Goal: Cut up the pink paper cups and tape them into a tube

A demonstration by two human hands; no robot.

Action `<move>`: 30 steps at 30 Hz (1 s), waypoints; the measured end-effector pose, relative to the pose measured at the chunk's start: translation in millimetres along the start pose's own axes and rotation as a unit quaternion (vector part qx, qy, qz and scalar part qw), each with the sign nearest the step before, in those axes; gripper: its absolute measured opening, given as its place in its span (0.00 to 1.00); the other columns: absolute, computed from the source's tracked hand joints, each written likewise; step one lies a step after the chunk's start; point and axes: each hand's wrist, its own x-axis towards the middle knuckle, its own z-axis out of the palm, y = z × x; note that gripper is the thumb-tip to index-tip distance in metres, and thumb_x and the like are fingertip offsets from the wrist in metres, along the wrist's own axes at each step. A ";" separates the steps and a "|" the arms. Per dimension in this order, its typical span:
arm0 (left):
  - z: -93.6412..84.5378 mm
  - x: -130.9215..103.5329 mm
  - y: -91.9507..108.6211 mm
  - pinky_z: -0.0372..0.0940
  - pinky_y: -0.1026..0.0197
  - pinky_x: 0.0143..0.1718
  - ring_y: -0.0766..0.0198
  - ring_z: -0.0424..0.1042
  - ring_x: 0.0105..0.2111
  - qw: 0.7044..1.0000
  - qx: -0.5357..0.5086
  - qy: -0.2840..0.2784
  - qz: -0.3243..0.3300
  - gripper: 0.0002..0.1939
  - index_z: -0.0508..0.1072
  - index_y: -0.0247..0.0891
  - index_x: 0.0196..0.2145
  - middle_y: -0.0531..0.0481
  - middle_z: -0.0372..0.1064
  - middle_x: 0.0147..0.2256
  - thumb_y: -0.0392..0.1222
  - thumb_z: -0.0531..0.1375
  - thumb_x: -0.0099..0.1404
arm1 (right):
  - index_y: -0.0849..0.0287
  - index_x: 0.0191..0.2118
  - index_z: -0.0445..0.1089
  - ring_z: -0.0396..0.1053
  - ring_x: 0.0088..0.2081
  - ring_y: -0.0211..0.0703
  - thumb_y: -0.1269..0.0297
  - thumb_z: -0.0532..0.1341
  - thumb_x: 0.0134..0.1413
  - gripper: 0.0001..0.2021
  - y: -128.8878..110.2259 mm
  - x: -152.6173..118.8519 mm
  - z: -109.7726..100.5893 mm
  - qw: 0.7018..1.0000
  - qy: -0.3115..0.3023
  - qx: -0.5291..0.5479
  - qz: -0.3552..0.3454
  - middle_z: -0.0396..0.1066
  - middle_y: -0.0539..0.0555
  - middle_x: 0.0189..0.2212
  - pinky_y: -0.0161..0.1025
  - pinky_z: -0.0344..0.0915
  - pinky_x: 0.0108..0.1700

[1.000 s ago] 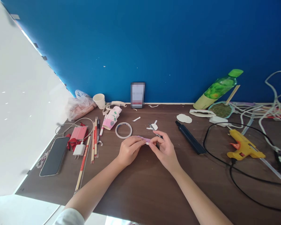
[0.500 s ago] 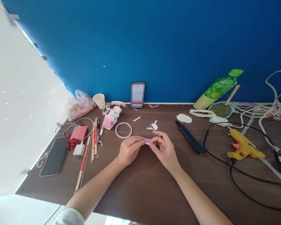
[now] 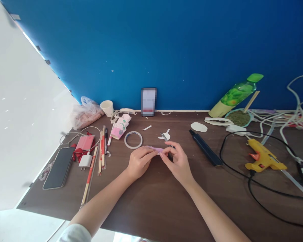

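Note:
A small pink piece of paper is pinched between my two hands over the middle of the table. My left hand has its fingers closed on the paper's left end. With thumb and fingertips, my right hand grips its right end. Partly hidden behind the right fingers are scissors, their tips pointing away. Beside the tips lies a small white paper scrap. A roll of tape rests flat beyond my left hand, and a cut pink paper cup lies on its side farther back.
To the left are a phone, wrapped chopsticks and a white charger. On the right lie a black stick-shaped case and a yellow glue gun with trailing cables. A green bottle leans against the blue wall.
The pink paper has turned slightly in my fingers, and more of its pink face shows. Both hands stay in nearly the same place.

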 end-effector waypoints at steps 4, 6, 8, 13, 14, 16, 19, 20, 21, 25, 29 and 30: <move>-2.3 2.4 1.6 0.69 0.58 0.43 0.63 0.73 0.39 1.000 0.013 0.000 0.013 0.12 0.71 0.35 0.42 0.45 0.74 0.36 0.27 0.54 0.62 | 0.54 0.46 0.59 0.66 0.31 0.42 0.61 0.61 0.51 0.16 2.5 0.0 0.4 1.000 0.009 -0.014 -0.003 0.68 0.48 0.25 0.43 0.64 0.39; -3.2 3.6 2.4 0.69 0.57 0.43 0.63 0.73 0.38 1.000 0.019 -0.001 0.023 0.12 0.71 0.35 0.42 0.45 0.74 0.36 0.27 0.54 0.62 | 0.55 0.45 0.60 0.67 0.31 0.42 0.61 0.61 0.51 0.16 2.7 0.1 0.4 1.000 0.013 -0.020 -0.001 0.69 0.49 0.25 0.42 0.64 0.39; -3.8 4.5 3.0 0.69 0.57 0.43 0.63 0.73 0.38 0.999 0.024 -0.002 0.029 0.12 0.71 0.35 0.42 0.45 0.74 0.36 0.27 0.55 0.62 | 0.55 0.44 0.61 0.67 0.31 0.42 0.61 0.62 0.50 0.15 2.2 0.1 0.5 1.000 0.017 -0.023 0.002 0.69 0.49 0.26 0.42 0.64 0.39; -3.9 5.0 3.7 0.69 0.57 0.42 0.63 0.73 0.38 0.999 0.029 -0.002 0.028 0.12 0.71 0.35 0.42 0.46 0.74 0.35 0.27 0.55 0.62 | 0.56 0.43 0.62 0.69 0.31 0.43 0.60 0.62 0.50 0.14 4.0 -1.1 1.7 0.999 0.034 -0.040 0.007 0.71 0.51 0.27 0.43 0.65 0.38; -3.6 4.7 3.7 0.69 0.58 0.42 0.63 0.73 0.38 0.999 0.030 -0.003 0.027 0.12 0.71 0.35 0.42 0.46 0.75 0.35 0.27 0.55 0.62 | 0.56 0.43 0.63 0.69 0.31 0.43 0.60 0.62 0.50 0.14 5.3 -1.6 2.3 0.998 0.038 -0.047 0.005 0.71 0.51 0.27 0.43 0.66 0.38; -2.9 3.7 3.5 0.69 0.58 0.42 0.63 0.73 0.38 0.999 0.031 -0.004 0.023 0.11 0.71 0.35 0.41 0.46 0.75 0.35 0.28 0.55 0.62 | 0.56 0.42 0.63 0.69 0.31 0.43 0.59 0.62 0.51 0.14 8.1 -2.6 3.7 0.997 0.049 -0.064 -0.005 0.71 0.51 0.27 0.42 0.66 0.38; -1.6 1.7 3.1 0.69 0.57 0.43 0.63 0.73 0.39 0.999 0.034 -0.005 0.014 0.11 0.71 0.36 0.42 0.46 0.75 0.36 0.29 0.54 0.63 | 0.56 0.41 0.64 0.69 0.30 0.42 0.60 0.61 0.52 0.11 9.7 -4.1 6.1 0.992 0.072 -0.094 -0.034 0.71 0.51 0.27 0.42 0.67 0.38; -1.3 1.2 3.1 0.69 0.57 0.43 0.63 0.73 0.38 0.999 0.035 -0.007 0.012 0.11 0.71 0.37 0.42 0.46 0.75 0.36 0.29 0.54 0.63 | 0.56 0.40 0.65 0.69 0.30 0.42 0.60 0.61 0.52 0.10 9.1 -4.5 6.9 0.990 0.079 -0.106 -0.046 0.71 0.51 0.27 0.42 0.67 0.38; -1.1 0.9 3.2 0.69 0.57 0.43 0.63 0.73 0.38 0.999 0.034 -0.009 0.011 0.11 0.71 0.37 0.42 0.46 0.74 0.36 0.30 0.53 0.64 | 0.56 0.39 0.65 0.69 0.30 0.42 0.61 0.60 0.52 0.09 8.0 -4.9 7.5 0.987 0.087 -0.118 -0.060 0.71 0.51 0.27 0.42 0.67 0.37; -1.3 1.3 4.5 0.69 0.57 0.44 0.64 0.72 0.38 0.999 0.026 -0.015 0.013 0.12 0.71 0.37 0.42 0.47 0.74 0.36 0.28 0.53 0.63 | 0.56 0.36 0.65 0.68 0.28 0.40 0.63 0.60 0.52 0.06 2.9 -6.3 9.5 0.969 0.122 -0.179 -0.117 0.70 0.50 0.25 0.40 0.67 0.35; -1.2 1.4 4.9 0.69 0.58 0.44 0.64 0.72 0.38 1.000 0.024 -0.016 0.007 0.12 0.71 0.36 0.42 0.47 0.74 0.36 0.28 0.53 0.63 | 0.56 0.33 0.65 0.66 0.28 0.40 0.64 0.60 0.52 0.04 1.2 -7.0 11.0 0.956 0.135 -0.217 -0.142 0.70 0.50 0.25 0.38 0.66 0.34; -1.0 1.1 4.7 0.69 0.58 0.43 0.64 0.73 0.38 1.000 0.023 -0.017 0.005 0.12 0.71 0.36 0.42 0.46 0.74 0.36 0.28 0.53 0.63 | 0.56 0.33 0.65 0.66 0.28 0.40 0.64 0.60 0.52 0.03 1.0 -6.9 11.2 0.955 0.135 -0.220 -0.143 0.69 0.50 0.25 0.38 0.65 0.34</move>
